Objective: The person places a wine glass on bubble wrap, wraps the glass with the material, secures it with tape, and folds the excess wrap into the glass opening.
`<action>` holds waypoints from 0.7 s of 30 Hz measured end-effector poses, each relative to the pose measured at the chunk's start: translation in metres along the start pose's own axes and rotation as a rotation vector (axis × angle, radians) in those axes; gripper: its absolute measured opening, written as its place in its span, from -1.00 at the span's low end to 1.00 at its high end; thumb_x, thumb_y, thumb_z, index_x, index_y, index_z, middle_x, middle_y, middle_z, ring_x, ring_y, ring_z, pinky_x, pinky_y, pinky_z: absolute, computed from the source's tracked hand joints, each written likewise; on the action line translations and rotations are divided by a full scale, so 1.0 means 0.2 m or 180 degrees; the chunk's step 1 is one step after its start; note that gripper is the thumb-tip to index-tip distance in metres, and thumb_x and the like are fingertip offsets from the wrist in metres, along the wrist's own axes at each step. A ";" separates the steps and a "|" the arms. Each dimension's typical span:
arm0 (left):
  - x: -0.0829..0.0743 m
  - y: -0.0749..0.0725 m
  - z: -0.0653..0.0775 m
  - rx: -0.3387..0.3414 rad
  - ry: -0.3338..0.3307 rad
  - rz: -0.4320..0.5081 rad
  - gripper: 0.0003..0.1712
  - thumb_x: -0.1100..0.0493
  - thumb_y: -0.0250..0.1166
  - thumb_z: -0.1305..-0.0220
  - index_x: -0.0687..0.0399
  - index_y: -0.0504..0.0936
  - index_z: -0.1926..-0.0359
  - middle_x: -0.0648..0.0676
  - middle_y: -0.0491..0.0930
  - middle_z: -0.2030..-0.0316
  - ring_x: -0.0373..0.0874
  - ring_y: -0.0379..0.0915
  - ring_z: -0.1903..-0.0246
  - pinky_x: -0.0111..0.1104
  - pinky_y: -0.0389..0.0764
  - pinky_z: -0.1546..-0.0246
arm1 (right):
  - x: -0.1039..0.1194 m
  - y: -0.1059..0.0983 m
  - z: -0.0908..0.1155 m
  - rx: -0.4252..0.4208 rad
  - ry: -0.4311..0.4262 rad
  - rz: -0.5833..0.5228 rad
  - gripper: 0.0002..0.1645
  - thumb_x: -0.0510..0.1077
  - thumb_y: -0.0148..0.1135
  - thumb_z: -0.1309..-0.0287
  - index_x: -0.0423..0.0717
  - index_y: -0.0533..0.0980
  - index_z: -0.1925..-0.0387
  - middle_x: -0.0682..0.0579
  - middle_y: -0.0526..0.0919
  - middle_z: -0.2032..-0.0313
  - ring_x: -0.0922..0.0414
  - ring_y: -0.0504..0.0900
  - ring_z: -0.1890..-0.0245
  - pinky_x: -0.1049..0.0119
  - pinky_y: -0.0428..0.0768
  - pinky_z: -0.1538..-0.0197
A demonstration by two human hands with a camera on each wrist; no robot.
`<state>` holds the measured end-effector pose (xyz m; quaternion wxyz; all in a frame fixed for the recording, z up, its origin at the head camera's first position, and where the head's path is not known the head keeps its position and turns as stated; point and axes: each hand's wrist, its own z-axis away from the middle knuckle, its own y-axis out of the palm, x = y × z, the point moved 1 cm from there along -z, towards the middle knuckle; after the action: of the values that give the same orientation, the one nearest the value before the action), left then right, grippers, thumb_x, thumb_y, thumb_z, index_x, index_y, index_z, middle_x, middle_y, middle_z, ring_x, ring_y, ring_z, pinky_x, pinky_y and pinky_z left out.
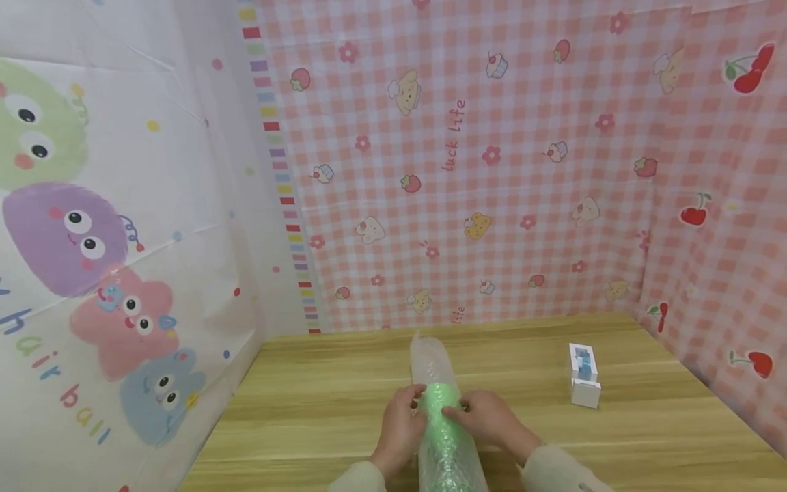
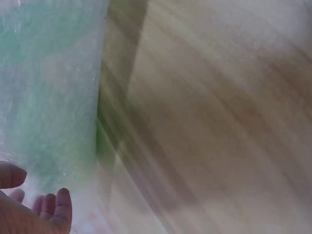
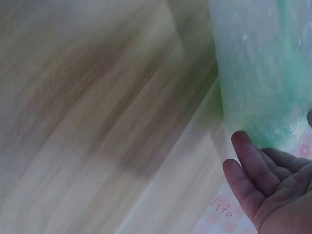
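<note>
A long bundle of clear bubble wrap (image 1: pixel 451 461) lies lengthwise before me, with something bright green (image 1: pixel 441 395) inside; its kind is blurred by the wrap. My left hand (image 1: pixel 401 422) grips the bundle's left side, thumb and index finger curled at the plastic. From the right, my right hand (image 1: pixel 492 420) holds the opposite side, its thumb on top over the green part. In the left wrist view the fingertips (image 2: pixel 63 200) are beside the wrap's end. The right wrist view shows the outer fingers (image 3: pixel 248 161) spread loosely next to the wrap.
A small white box (image 1: pixel 585 391) with a blue-patterned top stands on the wood-grain table (image 1: pixel 326 389), right of the bundle. Pink checked cloth (image 1: pixel 522 246) hangs behind the table and along its right. White cartoon-printed cloth (image 1: pixel 203 273) hangs at the left.
</note>
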<state>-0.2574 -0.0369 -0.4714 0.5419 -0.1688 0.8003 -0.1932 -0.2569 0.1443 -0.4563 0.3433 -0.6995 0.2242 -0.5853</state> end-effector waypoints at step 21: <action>0.08 0.00 0.02 0.0894 -0.0398 0.0812 -0.42 0.10 0.18 -0.45 0.20 0.35 -0.40 0.33 0.26 -0.20 0.26 0.39 -0.10 0.05 0.57 -0.03 | -0.06 0.01 0.03 -0.0068 0.0249 -0.0442 -0.60 0.03 0.18 -0.34 -0.28 0.62 0.18 -0.01 0.65 0.32 0.08 0.58 0.32 0.05 0.60 0.21</action>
<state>-0.2585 -0.0455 -0.4851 0.6289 -0.0006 0.7451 -0.2219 -0.2534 0.1529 -0.4650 0.2854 -0.6936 0.1946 -0.6322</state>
